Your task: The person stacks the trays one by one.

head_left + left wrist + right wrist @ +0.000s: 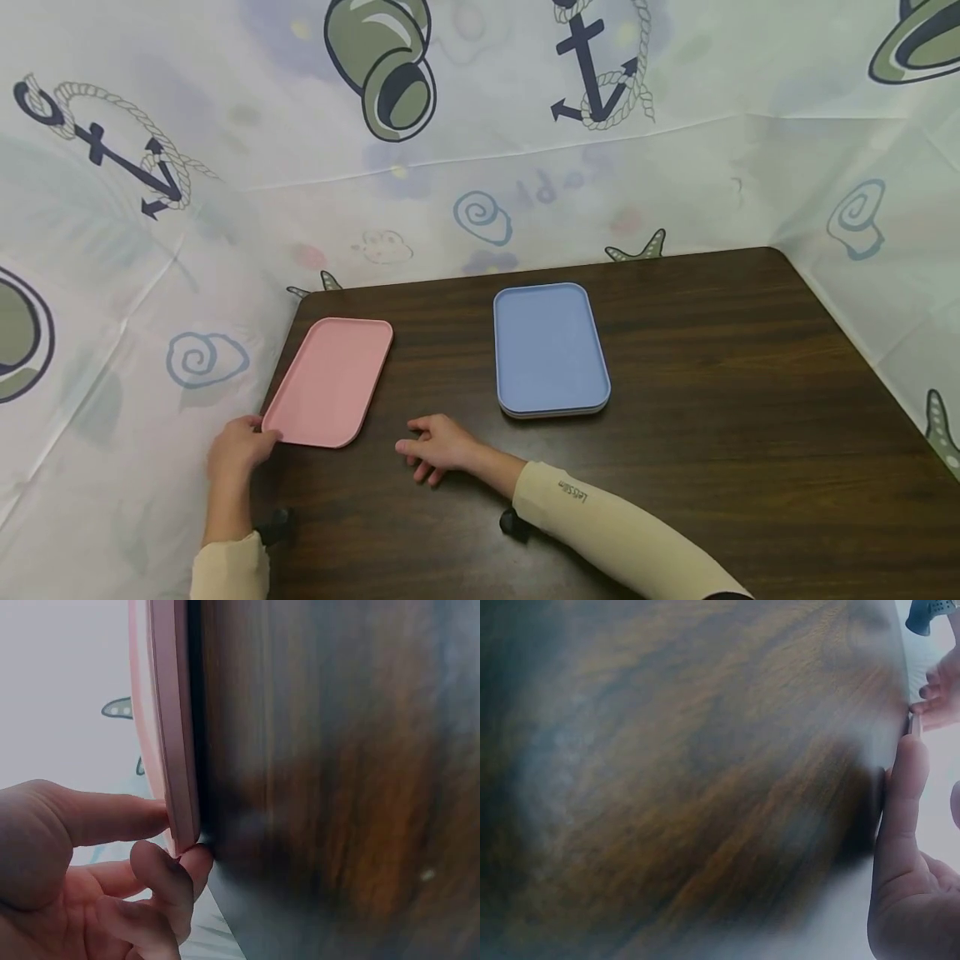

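A pink tray [330,383] lies at the left side of the dark table. My left hand [238,450] pinches its near left corner. In the left wrist view the thumb [124,819] presses the rim of the pink tray [174,735], and the other fingers are at the corner's underside. My right hand [441,446] is apart from the trays, over the table between them, with loosely bent fingers holding nothing. A blue tray [551,346] sits right of centre, with a paler edge showing under its near rim.
The dark wood-grain table [712,400] has rounded far corners. A pale sheet [480,108] printed with anchors, shells and starfish hangs behind it and down both sides. A dark wrist camera [513,525] sits under the right forearm.
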`<state>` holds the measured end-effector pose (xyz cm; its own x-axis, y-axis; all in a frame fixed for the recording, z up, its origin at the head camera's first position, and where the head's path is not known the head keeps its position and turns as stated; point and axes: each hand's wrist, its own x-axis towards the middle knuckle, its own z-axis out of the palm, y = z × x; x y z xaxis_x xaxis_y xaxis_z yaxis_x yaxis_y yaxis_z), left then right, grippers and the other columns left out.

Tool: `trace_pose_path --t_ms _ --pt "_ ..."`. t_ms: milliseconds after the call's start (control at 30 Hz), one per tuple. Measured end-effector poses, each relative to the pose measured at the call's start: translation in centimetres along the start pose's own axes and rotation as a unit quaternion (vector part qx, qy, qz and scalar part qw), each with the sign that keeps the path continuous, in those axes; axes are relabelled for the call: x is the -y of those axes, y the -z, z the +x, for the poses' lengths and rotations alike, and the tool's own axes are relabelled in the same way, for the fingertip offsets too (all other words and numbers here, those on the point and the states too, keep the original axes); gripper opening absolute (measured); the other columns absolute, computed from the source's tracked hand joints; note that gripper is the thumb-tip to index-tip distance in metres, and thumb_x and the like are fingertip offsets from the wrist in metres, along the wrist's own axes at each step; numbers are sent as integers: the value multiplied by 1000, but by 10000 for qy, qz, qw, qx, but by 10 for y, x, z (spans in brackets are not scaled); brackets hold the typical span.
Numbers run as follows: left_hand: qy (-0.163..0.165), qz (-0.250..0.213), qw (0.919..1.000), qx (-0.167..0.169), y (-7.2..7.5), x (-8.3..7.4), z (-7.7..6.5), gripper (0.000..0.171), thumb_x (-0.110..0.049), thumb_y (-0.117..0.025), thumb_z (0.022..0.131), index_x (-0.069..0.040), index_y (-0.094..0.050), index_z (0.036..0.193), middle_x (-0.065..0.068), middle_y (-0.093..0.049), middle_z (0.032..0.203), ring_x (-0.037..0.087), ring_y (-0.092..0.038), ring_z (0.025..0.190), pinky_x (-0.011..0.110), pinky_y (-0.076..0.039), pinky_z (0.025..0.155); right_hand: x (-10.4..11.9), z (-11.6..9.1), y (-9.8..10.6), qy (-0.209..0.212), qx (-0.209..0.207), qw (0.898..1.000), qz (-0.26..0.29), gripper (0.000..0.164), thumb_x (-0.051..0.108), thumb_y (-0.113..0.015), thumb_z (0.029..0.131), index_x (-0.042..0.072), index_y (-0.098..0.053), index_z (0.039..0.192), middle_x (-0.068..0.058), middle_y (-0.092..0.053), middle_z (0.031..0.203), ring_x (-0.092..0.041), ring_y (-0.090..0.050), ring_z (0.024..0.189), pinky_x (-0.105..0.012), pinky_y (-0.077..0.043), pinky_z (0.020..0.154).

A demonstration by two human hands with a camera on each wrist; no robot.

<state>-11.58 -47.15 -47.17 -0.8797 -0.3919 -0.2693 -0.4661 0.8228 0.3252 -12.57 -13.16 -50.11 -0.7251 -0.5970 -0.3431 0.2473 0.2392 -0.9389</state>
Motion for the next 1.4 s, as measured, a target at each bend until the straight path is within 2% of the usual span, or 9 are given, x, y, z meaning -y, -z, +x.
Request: trace_pose_path --t_ms 133,233,367,467,600,733,933,1133,1400 --pt "-258 3 9995 183 -4 -2 -8 59 -28 -54 91 15 -44 131 41 -45 129 56 -49 109 60 -41 91 0 2 -1 -9 -20 10000 8 60 24 -66 96 -5 -43 143 -10 -70 85 -25 -70 63 -31 -53 45" --pt "-284 -185 9991 256 -8 -6 -17 60 -27 -54 91 16 -43 132 41 -44 131 56 -48 111 60 -41 92 0 2 -2 6 -39 10000 11 60 24 -66 96 -5 -43 143 -11 -70 85 -26 -70 62 -31 -53 45" --pt "-230 -496 9983 211 -14 -15 -32 57 -25 -55 92 18 -46 129 42 -49 125 53 -52 105 59 -44 87 0 2 -3 45 -103 9999 11 59 23 -65 96 -7 -43 142 -10 -70 84 -25 -70 61 -33 -54 46" --pt "-103 -935 9951 299 -18 -20 -43 54 -22 -54 92 18 -44 128 36 -58 106 44 -58 89 50 -48 76 1 2 -4 67 -180 9998 25 60 23 -64 97 -8 -41 143 -9 -71 85 -25 -70 62 -33 -54 47" --pt "21 -1918 9797 581 -26 -25 -55 50 -14 -54 92 18 -40 128 13 -62 80 22 -55 64 34 -43 58 3 0 -3 114 -318 9994 120 63 22 -63 97 -10 -36 145 -11 -72 88 -25 -70 63 -33 -54 46" --pt "68 -2592 9613 931 -31 -28 -61 45 -14 -53 96 14 -41 129 3 -64 79 15 -51 58 28 -39 50 7 -1 -2 131 -447 9988 142 63 20 -63 97 -9 -35 146 -12 -72 90 -26 -71 63 -34 -54 47" --pt "150 -3138 9392 1388 -34 -29 -70 45 -18 -52 100 12 -43 132 0 -65 81 12 -48 55 26 -36 48 6 0 -1 93 -741 9961 470 60 13 -62 97 -12 -35 145 -15 -72 89 -28 -71 62 -33 -53 45" --pt "214 -3621 9181 1600 -40 -32 -80 39 -14 -53 98 9 -46 129 0 -66 81 7 -45 51 22 -32 45 2 5 2 147 -1101 9903 835 55 8 -60 97 -14 -37 142 -21 -71 89 -31 -71 64 -29 -52 43" --pt "162 -4154 8928 1734 -50 -29 -91 28 -13 -51 100 5 -44 121 3 -63 84 6 -43 50 20 -31 44 0 7 4 256 -1232 9899 655 44 7 -59 96 -9 -49 136 -13 -70 80 -14 -64 52 -28 -50 42"
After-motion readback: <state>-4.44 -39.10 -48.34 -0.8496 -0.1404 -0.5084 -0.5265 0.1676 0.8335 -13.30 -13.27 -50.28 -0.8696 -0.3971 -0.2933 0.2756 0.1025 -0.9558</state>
